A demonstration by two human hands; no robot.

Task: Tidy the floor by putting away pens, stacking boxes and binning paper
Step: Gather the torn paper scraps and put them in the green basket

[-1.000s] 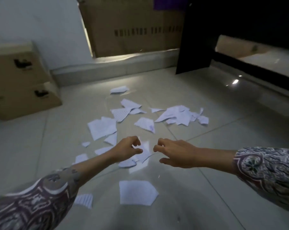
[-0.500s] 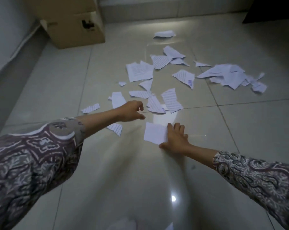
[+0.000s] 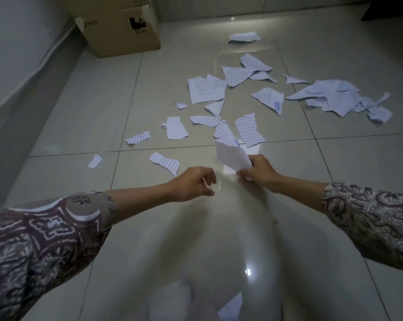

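Low in the frame, two arms in patterned sleeves [image 3: 45, 239] reach over a glossy tiled floor [image 3: 80, 107]. At centre, the right hand [image 3: 259, 170] pinches a blank paper scrap [image 3: 231, 156] lifted off the tiles, while the left hand [image 3: 193, 183] hangs beside it, fingers loosely curled, holding nothing. Beyond, torn paper pieces [image 3: 247, 133] lie scattered toward the upper right, and a cardboard box [image 3: 121, 31] sits at upper left by the wall.

glossy pale tiled floor [image 3: 335, 181], white wall [image 3: 22, 42], patterned sleeves [image 3: 45, 239]
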